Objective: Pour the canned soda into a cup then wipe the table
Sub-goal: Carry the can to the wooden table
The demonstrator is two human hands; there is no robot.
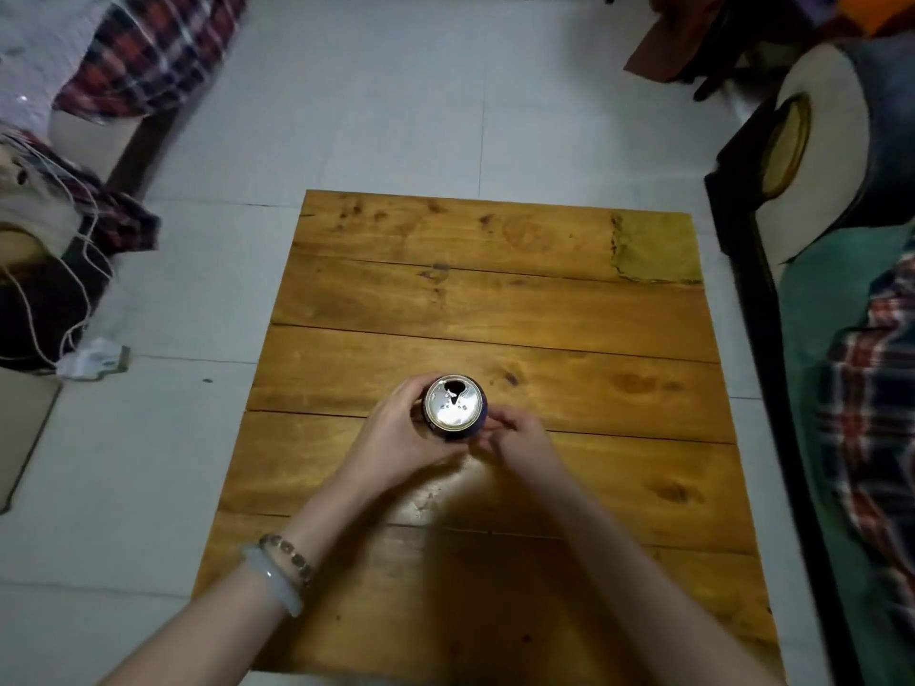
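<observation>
A dark blue soda can [454, 406] stands upright on the wooden table [569, 314], its silver top facing me with the mouth hole open. My left hand [396, 438] grips the can's left side, fingers wrapped round it. My right hand [515, 435] sits at the can's right side with its fingers curled against the can; whether it pinches something small I cannot tell. No cup or cloth is in view.
A rough yellowish patch [656, 247] marks the table's far right corner. A sofa with a teal cover and plaid cloth [861, 388] runs along the right. Plaid fabric, white cables and a charger [94, 358] lie on the tiled floor at the left.
</observation>
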